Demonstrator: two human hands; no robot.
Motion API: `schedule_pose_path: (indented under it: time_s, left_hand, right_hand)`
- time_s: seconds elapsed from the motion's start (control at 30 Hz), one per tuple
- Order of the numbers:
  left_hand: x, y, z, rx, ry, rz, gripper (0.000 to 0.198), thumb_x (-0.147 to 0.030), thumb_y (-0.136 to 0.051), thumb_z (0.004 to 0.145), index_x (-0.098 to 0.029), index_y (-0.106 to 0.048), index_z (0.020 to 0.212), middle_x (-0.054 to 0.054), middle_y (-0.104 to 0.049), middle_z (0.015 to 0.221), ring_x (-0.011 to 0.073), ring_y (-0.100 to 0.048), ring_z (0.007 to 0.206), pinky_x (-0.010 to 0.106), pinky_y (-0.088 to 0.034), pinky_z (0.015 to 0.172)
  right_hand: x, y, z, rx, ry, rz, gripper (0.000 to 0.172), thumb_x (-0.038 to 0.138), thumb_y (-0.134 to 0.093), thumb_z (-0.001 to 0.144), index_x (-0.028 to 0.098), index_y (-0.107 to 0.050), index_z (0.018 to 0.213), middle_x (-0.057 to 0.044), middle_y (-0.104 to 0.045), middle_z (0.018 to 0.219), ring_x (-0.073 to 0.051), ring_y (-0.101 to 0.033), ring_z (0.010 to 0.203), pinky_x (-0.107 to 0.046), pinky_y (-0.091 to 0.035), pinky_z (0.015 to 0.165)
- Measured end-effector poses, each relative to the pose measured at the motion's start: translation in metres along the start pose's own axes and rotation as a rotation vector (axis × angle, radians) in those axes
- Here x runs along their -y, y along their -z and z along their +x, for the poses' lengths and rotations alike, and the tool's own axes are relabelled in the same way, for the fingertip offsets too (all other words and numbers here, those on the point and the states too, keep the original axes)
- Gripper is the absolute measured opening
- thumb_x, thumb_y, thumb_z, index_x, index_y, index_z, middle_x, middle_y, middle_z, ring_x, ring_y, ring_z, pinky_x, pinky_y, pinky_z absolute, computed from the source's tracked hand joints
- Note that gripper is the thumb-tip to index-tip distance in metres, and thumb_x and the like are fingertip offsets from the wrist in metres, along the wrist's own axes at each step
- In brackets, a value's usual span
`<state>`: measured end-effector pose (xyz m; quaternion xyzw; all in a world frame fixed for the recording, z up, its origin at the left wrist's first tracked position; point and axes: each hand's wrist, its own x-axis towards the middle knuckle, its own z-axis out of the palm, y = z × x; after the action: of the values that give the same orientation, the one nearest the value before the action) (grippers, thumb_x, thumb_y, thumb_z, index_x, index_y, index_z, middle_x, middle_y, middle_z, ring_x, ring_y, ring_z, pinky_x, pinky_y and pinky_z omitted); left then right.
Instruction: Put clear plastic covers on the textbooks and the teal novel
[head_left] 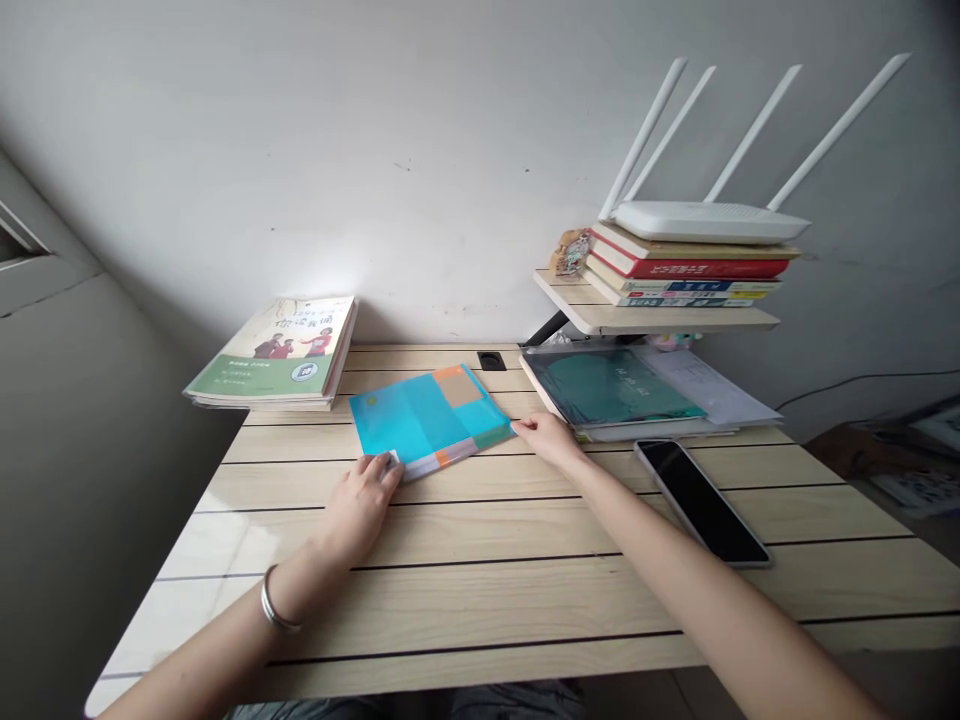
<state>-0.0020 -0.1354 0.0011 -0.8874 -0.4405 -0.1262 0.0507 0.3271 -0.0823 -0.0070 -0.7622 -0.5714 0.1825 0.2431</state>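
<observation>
A thin blue book with orange patches lies at an angle on the desk; its glossy surface looks like a plastic cover. The fingers of my left hand are bent over its near left corner, where a small white patch shows at the fingertips. At the right corner, my right hand pinches the edge of the book between thumb and finger. Both palms face down, and the undersides of the fingers are hidden. A silver bracelet circles my left wrist.
Stacked books sit at the back left. Folders and papers lie right of the book, near a phone. Above them, a small shelf carries several books and a white router. A black socket is set in the desk.
</observation>
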Motion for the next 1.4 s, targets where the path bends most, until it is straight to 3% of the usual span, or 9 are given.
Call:
schedule_pose_path:
  time_s: [0.23, 0.37, 0.47, 0.63, 0.77, 0.87, 1.03, 1.27, 1.4]
  left_hand:
    - [0.036, -0.001, 0.038, 0.037, 0.133, 0.210, 0.045, -0.009, -0.031, 0.089, -0.020, -0.057, 0.125, 0.011, -0.057, 0.129, 0.0275, -0.054, 0.109, 0.040, -0.048, 0.085]
    - [0.033, -0.009, 0.060, -0.033, 0.329, 0.275, 0.049, -0.006, -0.026, 0.087, -0.009, -0.056, 0.126, 0.019, -0.059, 0.123, 0.0312, -0.056, 0.109, 0.045, -0.046, 0.087]
    - [0.012, -0.014, 0.064, -0.071, 0.382, 0.258, 0.050, -0.006, -0.026, 0.087, -0.004, -0.051, 0.130, 0.023, -0.051, 0.133, 0.0350, -0.048, 0.121, 0.055, -0.037, 0.099]
    - [-0.053, -0.019, 0.051, 0.031, 0.014, -0.005, 0.045, -0.027, -0.033, 0.094, -0.012, -0.049, 0.133, 0.013, -0.041, 0.146, 0.0297, -0.033, 0.136, 0.050, -0.026, 0.111]
    - [-0.094, -0.021, 0.047, 0.058, 0.101, -0.118, 0.058, -0.049, -0.045, 0.089, -0.011, -0.049, 0.132, 0.018, -0.043, 0.143, 0.0374, -0.032, 0.134, 0.057, -0.031, 0.105]
    - [-0.103, -0.023, 0.051, 0.058, 0.140, -0.121, 0.052, -0.042, -0.051, 0.087, -0.010, -0.051, 0.129, 0.019, -0.044, 0.141, 0.0390, -0.032, 0.134, 0.060, -0.031, 0.104]
    - [-0.076, -0.022, 0.047, 0.055, 0.046, -0.148, 0.038, -0.020, -0.051, 0.084, -0.014, -0.056, 0.121, 0.016, -0.050, 0.137, 0.0353, -0.037, 0.132, 0.058, -0.034, 0.104]
    - [0.016, -0.024, 0.028, -0.060, -0.180, -0.316, 0.040, -0.015, -0.046, 0.086, -0.017, -0.057, 0.125, 0.012, -0.050, 0.138, 0.0271, -0.036, 0.135, 0.046, -0.040, 0.107]
    - [0.030, -0.030, 0.026, -0.118, -0.088, -0.346, 0.039, -0.023, -0.045, 0.090, -0.019, -0.058, 0.126, 0.012, -0.049, 0.139, 0.0273, -0.041, 0.132, 0.046, -0.041, 0.106]
  right_hand:
    - [0.010, -0.016, -0.058, 0.050, 0.098, 0.113, 0.026, 0.035, -0.054, 0.075, 0.018, -0.060, 0.056, -0.002, -0.063, 0.060, -0.017, -0.057, 0.059, -0.026, -0.040, 0.057]
    - [0.033, -0.030, -0.088, 0.112, 0.237, 0.182, 0.026, 0.033, -0.052, 0.076, 0.019, -0.061, 0.056, -0.003, -0.064, 0.067, -0.017, -0.058, 0.064, -0.027, -0.042, 0.060]
    - [0.039, -0.031, -0.098, 0.177, 0.280, 0.206, 0.026, 0.033, -0.050, 0.079, 0.020, -0.062, 0.060, -0.003, -0.064, 0.068, -0.016, -0.057, 0.063, -0.027, -0.043, 0.060]
    - [0.017, -0.023, -0.073, 0.017, 0.248, 0.266, 0.022, 0.035, -0.050, 0.081, 0.019, -0.064, 0.079, -0.006, -0.066, 0.080, -0.017, -0.058, 0.065, -0.030, -0.047, 0.065]
    - [0.010, -0.020, -0.028, -0.262, 0.279, 0.096, 0.026, 0.032, -0.052, 0.082, 0.016, -0.062, 0.099, -0.014, -0.063, 0.106, -0.024, -0.059, 0.095, -0.038, -0.046, 0.086]
    - [0.022, -0.022, 0.005, -0.231, 0.215, -0.053, 0.031, 0.031, -0.051, 0.085, 0.014, -0.060, 0.109, -0.016, -0.062, 0.114, -0.028, -0.052, 0.112, -0.041, -0.037, 0.097]
    - [0.036, -0.023, 0.024, -0.084, 0.032, -0.131, 0.027, 0.038, -0.057, 0.083, 0.016, -0.064, 0.097, -0.013, -0.064, 0.109, -0.026, -0.057, 0.103, -0.033, -0.042, 0.081]
    - [0.023, -0.025, -0.015, 0.012, -0.016, -0.031, 0.017, 0.033, -0.057, 0.083, 0.018, -0.062, 0.077, -0.004, -0.067, 0.078, -0.018, -0.061, 0.076, -0.026, -0.039, 0.063]
    - [0.037, -0.035, -0.040, -0.222, 0.133, -0.104, 0.012, 0.025, -0.057, 0.082, 0.017, -0.064, 0.087, -0.009, -0.065, 0.092, -0.023, -0.057, 0.091, -0.031, -0.039, 0.072]
